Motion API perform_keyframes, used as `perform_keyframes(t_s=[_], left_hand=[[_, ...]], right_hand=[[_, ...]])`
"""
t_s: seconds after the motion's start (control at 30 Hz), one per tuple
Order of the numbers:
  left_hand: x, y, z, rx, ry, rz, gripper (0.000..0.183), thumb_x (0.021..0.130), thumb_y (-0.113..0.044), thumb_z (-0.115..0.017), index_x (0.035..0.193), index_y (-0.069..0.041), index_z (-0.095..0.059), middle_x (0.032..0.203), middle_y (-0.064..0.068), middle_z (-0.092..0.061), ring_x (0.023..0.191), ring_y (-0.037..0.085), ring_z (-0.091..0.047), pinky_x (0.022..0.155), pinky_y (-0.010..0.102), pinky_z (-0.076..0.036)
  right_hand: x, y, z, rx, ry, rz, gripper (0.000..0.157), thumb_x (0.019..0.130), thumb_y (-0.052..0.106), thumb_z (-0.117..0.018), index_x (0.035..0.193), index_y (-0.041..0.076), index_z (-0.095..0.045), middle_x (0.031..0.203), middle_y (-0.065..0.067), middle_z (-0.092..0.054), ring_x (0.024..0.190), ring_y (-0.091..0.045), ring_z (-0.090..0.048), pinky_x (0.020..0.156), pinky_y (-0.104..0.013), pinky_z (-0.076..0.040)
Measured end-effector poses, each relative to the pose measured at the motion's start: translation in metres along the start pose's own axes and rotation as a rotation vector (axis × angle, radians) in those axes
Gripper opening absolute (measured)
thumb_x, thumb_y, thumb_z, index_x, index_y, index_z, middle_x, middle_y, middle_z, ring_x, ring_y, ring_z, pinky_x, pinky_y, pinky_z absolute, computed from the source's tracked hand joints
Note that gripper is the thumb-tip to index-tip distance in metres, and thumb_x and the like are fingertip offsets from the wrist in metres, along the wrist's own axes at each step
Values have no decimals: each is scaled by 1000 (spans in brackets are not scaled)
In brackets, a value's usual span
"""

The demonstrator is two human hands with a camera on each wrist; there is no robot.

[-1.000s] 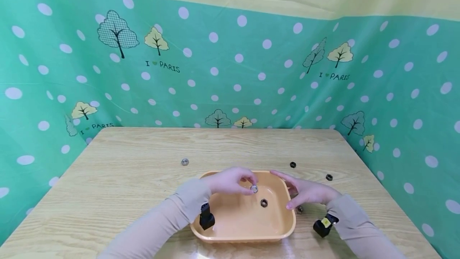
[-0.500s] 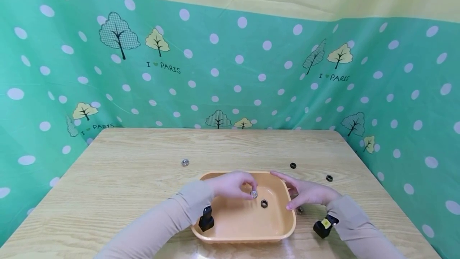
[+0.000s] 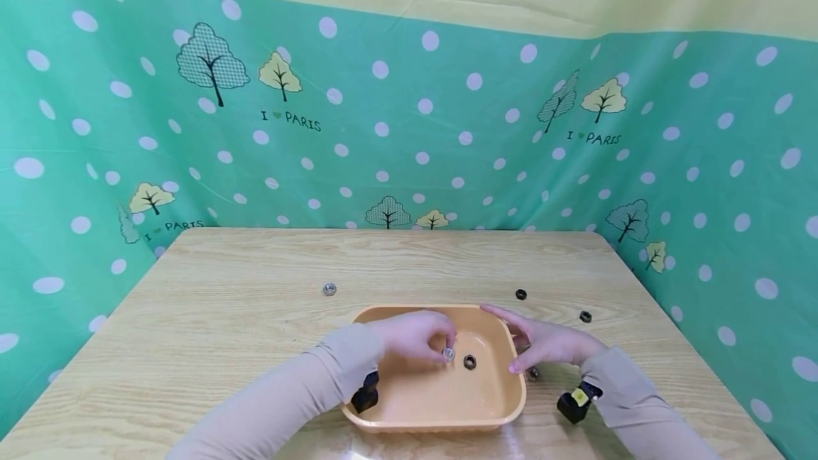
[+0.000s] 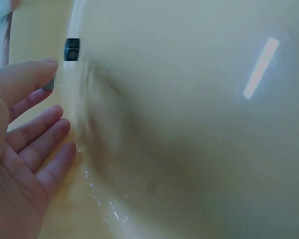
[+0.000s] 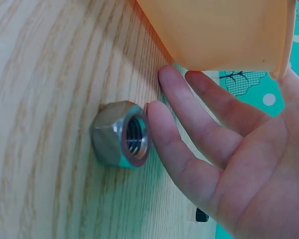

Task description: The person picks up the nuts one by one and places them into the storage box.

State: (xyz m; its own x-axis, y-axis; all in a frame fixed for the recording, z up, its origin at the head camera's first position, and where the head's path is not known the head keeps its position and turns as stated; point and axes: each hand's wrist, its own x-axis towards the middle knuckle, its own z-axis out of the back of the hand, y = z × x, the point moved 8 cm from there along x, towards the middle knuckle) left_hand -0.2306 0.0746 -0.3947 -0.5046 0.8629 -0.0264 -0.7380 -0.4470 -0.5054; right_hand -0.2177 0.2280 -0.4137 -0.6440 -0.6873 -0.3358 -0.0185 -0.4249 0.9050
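Note:
Inside an orange plastic basin [image 3: 441, 403], my left hand [image 3: 415, 336] pinches a silver hex nut [image 3: 449, 354] between thumb and forefinger, its other fingers loosely extended in the left wrist view. A dark hex nut [image 3: 469, 362] lies on the basin floor just right of the pinched one; the same dark nut [image 4: 72, 50] shows beyond the fingertips in the left wrist view. My right hand [image 3: 549, 343] rests against the basin's right back corner, fingers spread and thumb at the rim. Beside its fingertips, a steel nut [image 5: 120, 134] sits on the table outside the basin.
On the wooden table [image 3: 255, 346], another silver nut [image 3: 329, 289] lies behind the basin to the left. Two black nuts, one [image 3: 521, 294] behind the basin and one [image 3: 586, 316] farther right, lie beyond my right hand. A green dotted curtain [image 3: 396, 112] borders the table.
My left hand has lowered deeper into the basin with the silver nut, toward the basin floor beside the dark nut. The right hand stays at the rim.

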Motion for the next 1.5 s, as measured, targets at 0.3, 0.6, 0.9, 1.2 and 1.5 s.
perform_keyframes(t_s=[0.3, 0.6, 0.9, 1.2, 1.5], left_hand=[[0, -2, -3, 106, -1, -34, 11, 82, -17, -71, 80, -16, -60, 109, -1, -62, 102, 7, -54, 96, 17, -42], [0, -8, -5, 170, 29, -64, 7, 84, -17, -69, 83, -14, -63, 94, -5, -58, 89, 5, -49, 86, 12, -42], [2, -7, -11, 261, 32, -83, 10, 82, -22, -72, 84, -16, -64, 96, -5, -58, 87, 3, -50, 82, 10, -42], [4, -7, -16, 372, 29, -80, 9, 84, -24, -70, 91, -20, -66, 99, -8, -59, 90, 2, -52, 85, 10, -43], [3, -12, -16, 441, 19, -102, 8, 86, -26, -68, 93, -21, -67, 100, -8, -59, 92, 4, -52, 86, 13, -44]], right_hand=[[2, -3, 1, -24, -22, -23, 101, 80, 14, -75, 153, 20, -6, 151, -28, -20, 122, -38, -47, 95, -38, -49], [1, -4, 0, -37, -25, -28, 100, 81, 15, -74, 153, 20, -6, 151, -28, -20, 124, -40, -45, 98, -44, -48], [1, -4, 1, -40, -26, -29, 99, 81, 18, -74, 153, 21, -6, 151, -27, -21, 125, -41, -44, 99, -48, -46], [2, -5, 1, -61, -32, -39, 99, 81, 20, -74, 153, 22, -6, 152, -25, -20, 125, -41, -44, 100, -48, -45], [2, -5, 2, -38, -22, -31, 99, 81, 17, -74, 153, 22, -6, 152, -26, -19, 125, -41, -44, 96, -43, -49]])
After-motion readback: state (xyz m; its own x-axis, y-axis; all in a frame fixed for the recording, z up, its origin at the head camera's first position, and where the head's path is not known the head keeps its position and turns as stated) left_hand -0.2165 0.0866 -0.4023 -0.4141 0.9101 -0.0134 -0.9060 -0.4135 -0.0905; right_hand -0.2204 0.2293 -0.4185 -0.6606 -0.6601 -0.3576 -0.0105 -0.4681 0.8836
